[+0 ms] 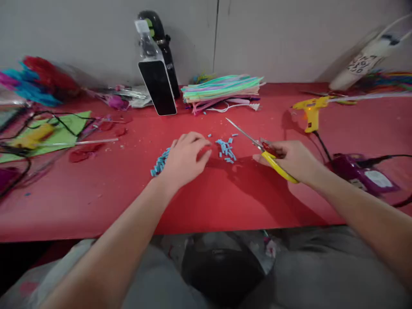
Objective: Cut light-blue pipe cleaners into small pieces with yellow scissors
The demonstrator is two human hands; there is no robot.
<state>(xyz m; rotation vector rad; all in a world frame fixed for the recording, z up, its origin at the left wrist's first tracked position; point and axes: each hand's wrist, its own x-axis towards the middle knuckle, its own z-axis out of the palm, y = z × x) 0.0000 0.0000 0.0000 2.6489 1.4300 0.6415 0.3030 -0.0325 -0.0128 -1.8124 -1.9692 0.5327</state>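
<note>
While the right fingers (280,149) are closed round the handles of the yellow-and-red scissors (277,166), blades aimed at 10 o'clock, the left fingers (194,145) curve loosely, thumb apart from index, no object visible between them. Larger pile of blue bits (158,165) sits at the left hand's 9 o'clock, partly hidden by it; smaller blue pile (224,148) at its 3, both on the red worktop (80,206). Contact: can't tell. Step reads as left hand at the bits, scissors held aside. Next move calls for light fingertips, blades clear; loose bits could scatter. Yellow glue gun (311,112): right hand's 1–2 o'clock.
</note>
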